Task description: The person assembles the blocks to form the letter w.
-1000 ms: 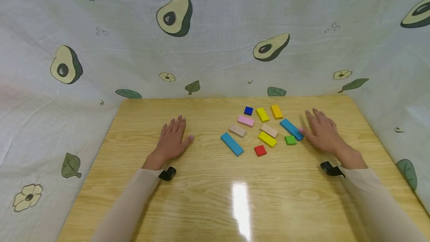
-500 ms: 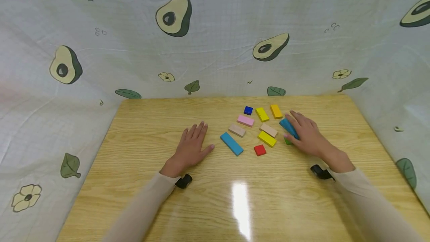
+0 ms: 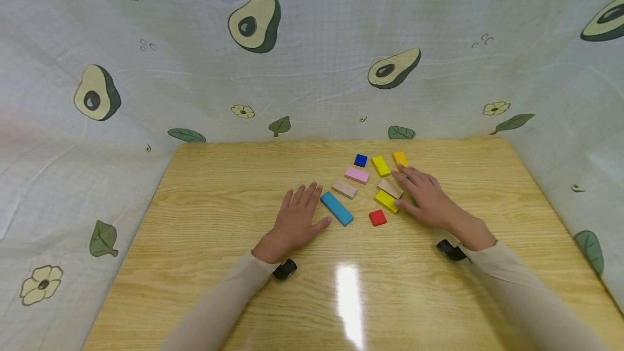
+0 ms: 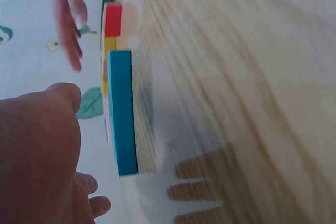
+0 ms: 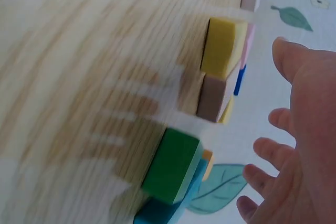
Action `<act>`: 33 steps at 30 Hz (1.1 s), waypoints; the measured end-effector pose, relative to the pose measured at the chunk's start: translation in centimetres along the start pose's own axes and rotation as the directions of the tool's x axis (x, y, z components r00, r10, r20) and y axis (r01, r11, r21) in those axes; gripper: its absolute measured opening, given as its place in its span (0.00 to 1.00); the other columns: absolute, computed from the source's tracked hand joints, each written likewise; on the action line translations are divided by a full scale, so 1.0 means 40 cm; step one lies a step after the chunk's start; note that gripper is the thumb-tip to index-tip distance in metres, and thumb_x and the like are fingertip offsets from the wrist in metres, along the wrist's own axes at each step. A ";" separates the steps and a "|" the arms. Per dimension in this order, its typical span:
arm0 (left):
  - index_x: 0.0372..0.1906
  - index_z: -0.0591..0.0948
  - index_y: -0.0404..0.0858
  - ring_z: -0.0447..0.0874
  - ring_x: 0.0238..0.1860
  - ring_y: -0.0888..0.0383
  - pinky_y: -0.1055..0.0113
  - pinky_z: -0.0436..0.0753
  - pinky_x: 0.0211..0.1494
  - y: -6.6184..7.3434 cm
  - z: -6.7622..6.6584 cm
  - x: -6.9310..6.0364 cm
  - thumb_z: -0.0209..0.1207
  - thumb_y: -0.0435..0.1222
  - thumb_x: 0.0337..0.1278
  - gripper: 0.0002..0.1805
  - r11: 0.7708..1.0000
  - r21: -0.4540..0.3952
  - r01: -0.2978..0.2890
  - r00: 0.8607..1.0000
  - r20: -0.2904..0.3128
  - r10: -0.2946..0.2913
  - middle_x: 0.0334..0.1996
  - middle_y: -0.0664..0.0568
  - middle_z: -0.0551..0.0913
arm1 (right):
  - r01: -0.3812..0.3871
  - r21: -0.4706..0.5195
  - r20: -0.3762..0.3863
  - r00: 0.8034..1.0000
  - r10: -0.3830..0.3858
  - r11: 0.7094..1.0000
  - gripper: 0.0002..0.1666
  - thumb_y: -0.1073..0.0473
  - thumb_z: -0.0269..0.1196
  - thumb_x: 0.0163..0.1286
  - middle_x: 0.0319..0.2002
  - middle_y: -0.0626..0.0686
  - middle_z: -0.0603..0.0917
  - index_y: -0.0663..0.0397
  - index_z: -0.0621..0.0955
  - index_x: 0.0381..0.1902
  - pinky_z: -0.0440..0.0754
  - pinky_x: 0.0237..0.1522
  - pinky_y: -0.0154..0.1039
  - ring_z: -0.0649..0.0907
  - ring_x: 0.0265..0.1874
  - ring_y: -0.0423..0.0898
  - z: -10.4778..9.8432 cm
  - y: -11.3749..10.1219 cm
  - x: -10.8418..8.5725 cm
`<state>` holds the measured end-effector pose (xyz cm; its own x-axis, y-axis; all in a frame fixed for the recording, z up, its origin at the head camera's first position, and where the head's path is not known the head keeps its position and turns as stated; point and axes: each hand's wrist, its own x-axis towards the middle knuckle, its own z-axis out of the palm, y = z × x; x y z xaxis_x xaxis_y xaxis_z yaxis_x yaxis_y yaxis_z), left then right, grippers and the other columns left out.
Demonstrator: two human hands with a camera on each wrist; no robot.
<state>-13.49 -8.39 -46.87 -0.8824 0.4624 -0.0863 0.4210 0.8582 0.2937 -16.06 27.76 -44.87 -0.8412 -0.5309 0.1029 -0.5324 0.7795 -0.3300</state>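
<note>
The surface (image 3: pixel 234 297) carries the scattered blocks (image 3: pixel 357 175). Both hands are released, fingers extended: the left hand (image 3: pixel 294 223) beside the left blue block (image 3: pixel 336 208), the right hand (image 3: pixel 424 200) above the rightmost blocks. Caution: a low inward sweep of the right hand could displace the nearer yellow block (image 3: pixel 386 201) or green block (image 5: pixel 173 166), the latter largely covered from the head view. Compared with the earlier frame, both hands are farther inward; visible blocks are unmoved.
</note>
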 end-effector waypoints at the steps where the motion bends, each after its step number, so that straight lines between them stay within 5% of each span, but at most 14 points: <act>1: 0.87 0.49 0.40 0.45 0.86 0.40 0.40 0.44 0.85 0.006 0.002 0.001 0.49 0.61 0.80 0.47 1.000 -0.001 0.003 1.000 0.004 -0.003 0.87 0.46 0.49 | 0.005 0.004 0.004 1.000 -0.005 1.000 0.42 0.53 0.65 0.78 0.81 0.70 0.59 0.65 0.64 0.81 0.57 0.71 0.74 0.60 0.77 0.74 0.001 -0.004 0.004; 23: 0.87 0.54 0.43 0.54 0.84 0.41 0.42 0.52 0.84 0.083 0.013 0.018 0.52 0.64 0.76 0.48 0.997 0.068 0.040 0.999 0.018 -0.042 0.85 0.46 0.54 | 0.083 0.008 0.104 0.991 -0.084 0.996 0.44 0.51 0.65 0.79 0.83 0.65 0.58 0.60 0.62 0.83 0.54 0.76 0.72 0.59 0.80 0.69 0.040 -0.074 0.105; 33: 0.84 0.62 0.45 0.55 0.83 0.41 0.43 0.53 0.84 0.104 0.009 0.018 0.52 0.65 0.76 0.44 0.995 0.083 0.049 0.998 0.031 -0.052 0.85 0.45 0.56 | 0.195 -0.003 0.086 0.977 -0.194 0.981 0.41 0.54 0.66 0.78 0.81 0.64 0.63 0.57 0.65 0.82 0.60 0.73 0.72 0.62 0.79 0.69 0.053 -0.100 0.147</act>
<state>-12.30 -4.42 -46.08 -0.8963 0.4238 -0.1305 0.3929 0.8954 0.2094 -18.69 20.81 -44.94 -0.7107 -0.6984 0.0842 -0.6864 0.6622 -0.3007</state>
